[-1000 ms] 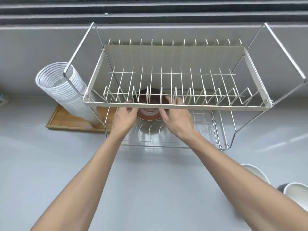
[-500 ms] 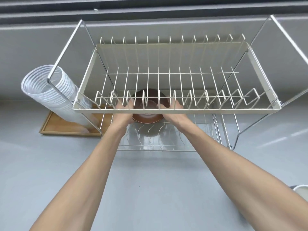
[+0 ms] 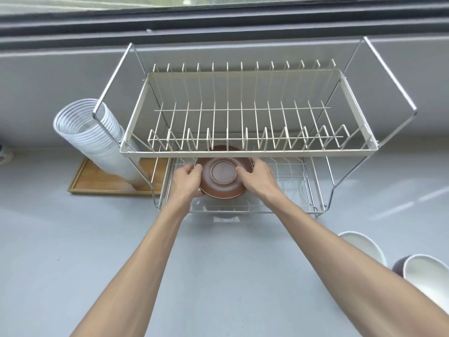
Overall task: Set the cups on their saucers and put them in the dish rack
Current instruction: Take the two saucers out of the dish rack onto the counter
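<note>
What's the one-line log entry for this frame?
phase: placing | left hand: holds brown saucer | right hand: holds same saucer | location: lower tier of dish rack | upper tier: no dishes

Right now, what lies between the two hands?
In the head view, the brown saucer lies between the left hand and right hand, inside the dish rack's lower tier.

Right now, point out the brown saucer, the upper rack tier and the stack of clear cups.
brown saucer (image 3: 223,171): head view, on its centre ring.
upper rack tier (image 3: 247,154): head view, on its front rim.
stack of clear cups (image 3: 97,142): head view, on the side of the stack.
</note>
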`<state>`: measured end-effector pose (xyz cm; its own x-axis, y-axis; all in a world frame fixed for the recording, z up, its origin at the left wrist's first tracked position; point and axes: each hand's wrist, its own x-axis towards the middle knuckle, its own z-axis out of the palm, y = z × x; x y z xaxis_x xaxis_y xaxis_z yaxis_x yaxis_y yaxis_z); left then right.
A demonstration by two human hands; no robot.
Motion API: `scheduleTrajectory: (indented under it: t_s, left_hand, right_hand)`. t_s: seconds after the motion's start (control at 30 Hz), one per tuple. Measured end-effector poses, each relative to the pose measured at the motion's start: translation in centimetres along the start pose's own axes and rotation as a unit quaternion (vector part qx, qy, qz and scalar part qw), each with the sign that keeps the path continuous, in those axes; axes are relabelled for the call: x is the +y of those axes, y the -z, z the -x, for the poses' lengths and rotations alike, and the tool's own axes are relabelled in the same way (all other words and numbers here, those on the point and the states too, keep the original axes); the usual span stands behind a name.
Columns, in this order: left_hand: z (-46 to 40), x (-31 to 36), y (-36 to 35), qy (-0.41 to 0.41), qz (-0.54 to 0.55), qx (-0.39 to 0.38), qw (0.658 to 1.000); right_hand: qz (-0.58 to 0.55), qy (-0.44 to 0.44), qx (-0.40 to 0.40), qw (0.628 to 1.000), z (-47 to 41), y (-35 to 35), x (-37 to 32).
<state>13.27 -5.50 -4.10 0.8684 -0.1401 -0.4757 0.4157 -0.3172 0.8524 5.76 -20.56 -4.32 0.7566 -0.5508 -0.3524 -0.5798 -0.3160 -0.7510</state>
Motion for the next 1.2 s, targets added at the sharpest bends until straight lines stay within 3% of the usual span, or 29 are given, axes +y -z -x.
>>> scheduleTrajectory:
  t_s: [0.57,1.2]
  left_hand:
    - [11.6,-4.0,1.0,0.017,-0.071,-0.09,0.993]
    - [23.5,-14.2,-1.8,0.063,-0.132,-0.12,0.982]
  right_hand:
    - [-0.019,-0.038,0.025,0.999,12.9,3.3,5.3]
    - [-0.048,-0.115,0.049,0.991,25.5,3.2,16.9]
